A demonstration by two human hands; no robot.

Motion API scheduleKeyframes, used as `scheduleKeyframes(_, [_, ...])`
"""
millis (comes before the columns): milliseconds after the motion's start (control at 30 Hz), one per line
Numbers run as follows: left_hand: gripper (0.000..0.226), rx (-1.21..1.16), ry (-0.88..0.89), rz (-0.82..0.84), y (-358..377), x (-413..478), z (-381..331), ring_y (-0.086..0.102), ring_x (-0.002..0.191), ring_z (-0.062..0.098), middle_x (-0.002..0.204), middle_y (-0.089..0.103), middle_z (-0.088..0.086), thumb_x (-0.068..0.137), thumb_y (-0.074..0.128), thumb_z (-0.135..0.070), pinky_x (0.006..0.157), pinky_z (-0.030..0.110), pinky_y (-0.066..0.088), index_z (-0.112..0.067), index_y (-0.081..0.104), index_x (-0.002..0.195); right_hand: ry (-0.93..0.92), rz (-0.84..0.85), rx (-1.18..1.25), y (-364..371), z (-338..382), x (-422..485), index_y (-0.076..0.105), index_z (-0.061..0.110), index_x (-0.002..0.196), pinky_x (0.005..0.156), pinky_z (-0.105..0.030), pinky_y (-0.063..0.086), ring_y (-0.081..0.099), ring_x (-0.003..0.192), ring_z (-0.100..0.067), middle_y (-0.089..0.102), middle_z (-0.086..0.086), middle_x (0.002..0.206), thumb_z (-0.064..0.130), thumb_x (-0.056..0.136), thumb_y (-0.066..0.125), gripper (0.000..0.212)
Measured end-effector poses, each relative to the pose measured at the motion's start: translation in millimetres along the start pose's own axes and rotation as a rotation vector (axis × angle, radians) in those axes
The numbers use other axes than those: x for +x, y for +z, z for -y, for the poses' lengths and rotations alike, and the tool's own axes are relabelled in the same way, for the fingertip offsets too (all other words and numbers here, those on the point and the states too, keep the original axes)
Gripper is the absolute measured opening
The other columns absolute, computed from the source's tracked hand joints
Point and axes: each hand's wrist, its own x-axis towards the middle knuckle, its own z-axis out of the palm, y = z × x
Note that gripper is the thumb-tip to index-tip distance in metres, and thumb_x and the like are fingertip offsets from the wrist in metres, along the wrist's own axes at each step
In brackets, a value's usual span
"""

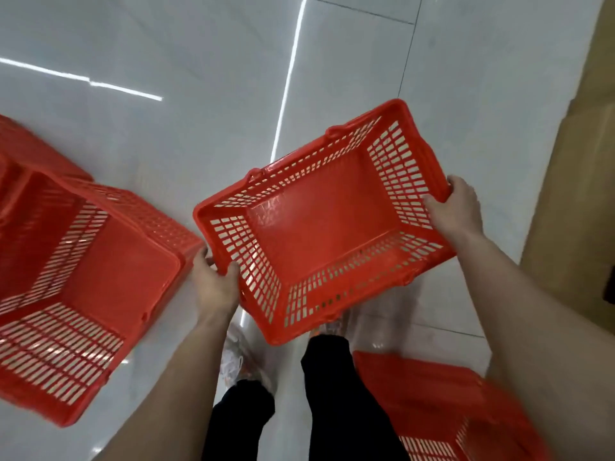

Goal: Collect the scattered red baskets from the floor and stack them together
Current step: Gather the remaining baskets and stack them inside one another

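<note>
Held above the pale tiled floor (199, 61), open side up and tilted: red basket (319, 221), empty, gripped at its two short ends. Left hand (214, 287) clamped on the near-left rim, thumb inside over the lattice; right hand (457, 207) clamped on the far-right rim, fingers (432, 202) curled over the edge. Below left on the floor, a second basket (76, 294); another basket (449, 407) low right, blurred. Dark trouser legs (332, 394) beneath the held one.

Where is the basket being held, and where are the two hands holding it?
held basket (319, 227), head view, on its solid bottom.
left hand (214, 287), head view, on the back of the hand.
right hand (461, 207), head view, on the back of the hand.
</note>
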Motion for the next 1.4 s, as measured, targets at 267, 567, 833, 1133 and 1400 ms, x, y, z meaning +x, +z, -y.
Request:
scheduleKeyframes(267, [0.048, -0.045, 0.104, -0.055, -8.0, -4.3, -3.9, 0.056, 0.108, 0.012, 0.124, 0.06, -0.004, 0.092, 0.058, -0.011, 0.093, 0.028, 0.04, -0.016, 0.048, 0.14, -0.014, -0.076, 0.134, 8.1, 7.7, -19.1, 0.05, 0.019, 0.134, 0.091, -0.036, 0.048, 0.064, 0.109, -0.026, 0.064, -0.004, 0.126, 0.036, 0.09, 0.06, 0.048])
scheduleKeyframes(567, [0.048, -0.07, 0.217, -0.128, -174.1, -99.5, -92.8, 0.055, 0.093, 0.009, 0.104, 0.06, -0.009, 0.088, 0.07, -0.018, 0.085, 0.024, 0.038, -0.013, 0.056, 0.134, 0.036, -0.179, 0.222, -132.6, 86.5, -172.4, 0.052, 0.019, 0.134, 0.084, -0.038, 0.048, 0.066, 0.103, -0.03, 0.066, -0.007, 0.124, 0.038, 0.096, 0.056, 0.042])
scheduleKeyframes(833, [0.049, -0.101, 0.227, -0.327, -416.9, -209.7, -118.8, 0.062, 0.11, 0.036, 0.12, 0.068, 0.018, 0.083, 0.074, -0.013, 0.094, 0.036, 0.042, -0.003, 0.061, 0.13, -0.215, -0.08, 0.204, -237.5, 214.1, -343.5, 0.06, 0.02, 0.121, 0.081, -0.035, 0.05, 0.064, 0.088, -0.024, 0.071, -0.006, 0.11, 0.038, 0.095, 0.058, 0.032])
scheduleKeyframes(1133, [0.044, -0.452, 0.005, -0.592, -591.1, -351.6, 6.5, 0.068, 0.092, 0.023, 0.101, 0.07, -0.001, 0.085, 0.07, -0.008, 0.088, 0.037, 0.052, -0.022, 0.064, 0.127, -0.617, 0.126, 0.099, -217.1, 336.9, -505.7, 0.062, 0.023, 0.102, 0.072, -0.032, 0.047, 0.065, 0.082, -0.025, 0.069, -0.001, 0.092, 0.038, 0.091, 0.058, 0.019])
scheduleKeyframes(1400, [0.043, -0.746, -0.351, -0.965, -640.9, -498.8, 171.0, 0.068, 0.082, 0.019, 0.1, 0.073, 0.006, 0.085, 0.07, -0.008, 0.078, 0.032, 0.05, -0.019, 0.067, 0.126, -1.049, 0.451, -0.119, -135.7, 411.6, -667.2, 0.06, 0.023, 0.093, 0.068, -0.036, 0.05, 0.067, 0.077, -0.025, 0.067, 0.005, 0.078, 0.038, 0.089, 0.063, 0.016])
